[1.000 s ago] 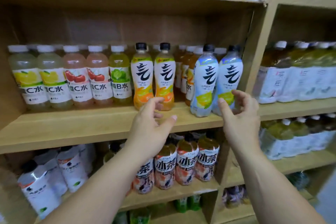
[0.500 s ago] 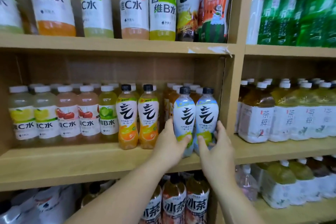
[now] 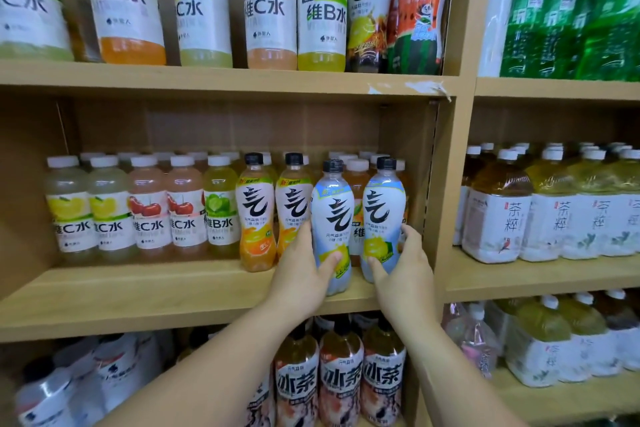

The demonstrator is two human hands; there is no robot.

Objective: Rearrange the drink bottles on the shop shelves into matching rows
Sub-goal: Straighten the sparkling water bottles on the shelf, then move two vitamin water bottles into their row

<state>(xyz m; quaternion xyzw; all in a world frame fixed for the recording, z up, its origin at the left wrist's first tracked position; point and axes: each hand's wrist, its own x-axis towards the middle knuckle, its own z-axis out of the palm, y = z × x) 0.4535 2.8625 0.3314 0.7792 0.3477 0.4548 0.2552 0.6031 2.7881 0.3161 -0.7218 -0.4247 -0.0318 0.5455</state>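
**Two Blue Bottles, One in Each Hand**

Closest to me are the two bare arms reaching up to the middle shelf [image 3: 173, 291]. The left hand [image 3: 301, 274] is wrapped round the low part of the left blue bottle [image 3: 332, 218]. Its thumb lies across the yellow fruit picture. The right hand [image 3: 401, 270] holds the right blue bottle [image 3: 382, 215] the same way, with the fingers [image 3: 410, 234] curled round the far side. So both hands are closed on a bottle.

Both blue bottles stand up straight at the front of the shelf, near its right end. There is a gap between them, and an orange-and-white bottle shows through it from behind.

I think these bottles are full, so they will feel a bit heavy. The plastic looks smooth and may be slippery. It may squash a little if you squeeze hard. The narrow waist in the middle looks like the best place to hold, just where the hands are now. They are tall and thin, so a bump could tip one.

Just to the left stand two orange bottles [image 3: 273, 212] with black caps. Past them is one green bottle [image 3: 220, 205], then two cherry bottles [image 3: 166, 205], then two lemon bottles [image 3: 88, 208]. More white caps sit in rows behind.

Higher up, the top shelf [image 3: 207, 78] holds a mixed row.
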